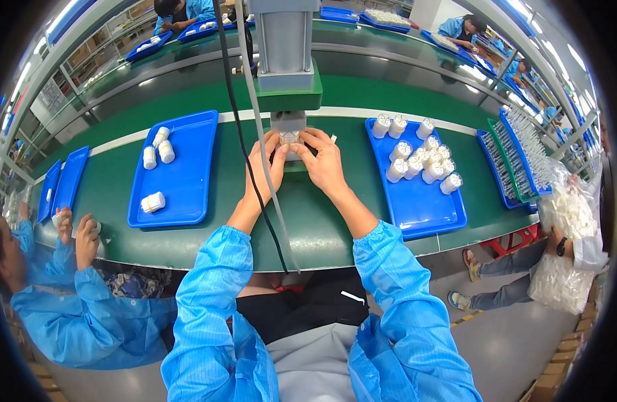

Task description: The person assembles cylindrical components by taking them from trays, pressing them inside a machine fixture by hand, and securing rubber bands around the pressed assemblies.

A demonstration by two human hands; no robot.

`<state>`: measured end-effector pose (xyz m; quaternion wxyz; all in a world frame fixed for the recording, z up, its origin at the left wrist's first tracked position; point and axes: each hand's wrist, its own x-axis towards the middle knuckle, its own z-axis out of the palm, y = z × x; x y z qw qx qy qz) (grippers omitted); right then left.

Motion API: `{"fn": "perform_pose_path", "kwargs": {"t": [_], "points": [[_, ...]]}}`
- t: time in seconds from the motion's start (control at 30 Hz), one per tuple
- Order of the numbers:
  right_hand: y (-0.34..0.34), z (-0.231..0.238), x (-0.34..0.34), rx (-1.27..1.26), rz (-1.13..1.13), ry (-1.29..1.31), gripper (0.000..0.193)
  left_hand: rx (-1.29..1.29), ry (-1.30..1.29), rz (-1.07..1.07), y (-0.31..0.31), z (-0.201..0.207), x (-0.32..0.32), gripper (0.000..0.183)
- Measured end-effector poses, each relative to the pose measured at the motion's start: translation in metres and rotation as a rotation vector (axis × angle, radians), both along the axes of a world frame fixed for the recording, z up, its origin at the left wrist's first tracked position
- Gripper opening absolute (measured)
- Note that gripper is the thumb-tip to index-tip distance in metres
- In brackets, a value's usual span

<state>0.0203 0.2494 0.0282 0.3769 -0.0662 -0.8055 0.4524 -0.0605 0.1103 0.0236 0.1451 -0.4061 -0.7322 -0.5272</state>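
Note:
At the far middle of the green bench, my left hand [268, 166] and my right hand [326, 166] are closed from both sides around a small whitish cylindrical part [290, 138]. It sits right under the grey head of a bench press [285, 47], and my fingers cover most of it. To the left, a blue tray [178, 194] carries several white cylinders [149, 157], most in a group and one apart near the front. On the right, another blue tray [422, 211] bears several white cylinders with clear ribbed tops [415, 165], mostly upright.
Black and grey cables [245, 134] hang in front of the press, beside my left forearm. Stacked trays of clear parts [519, 154] stand at the right end. A co-worker in a blue sleeve [87, 301] works close on the left. A person holds plastic bags [566, 254] at the right.

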Motion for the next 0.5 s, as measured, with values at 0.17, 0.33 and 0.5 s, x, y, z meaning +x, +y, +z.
{"fn": "perform_pose_path", "kwargs": {"t": [0.17,0.33,0.5], "points": [[0.001,0.000,0.002,0.011,-0.002,-0.024,0.035,0.003,-0.071,-0.068,0.001,-0.001,-0.003,0.031],[0.003,-0.004,-0.002,0.051,-0.020,0.043,0.035,-0.022,-0.057,-0.077,0.000,0.001,-0.004,0.032],[-0.007,0.010,0.005,-0.081,0.011,0.073,0.040,0.066,0.028,-0.014,-0.005,0.011,0.001,0.039]]}}
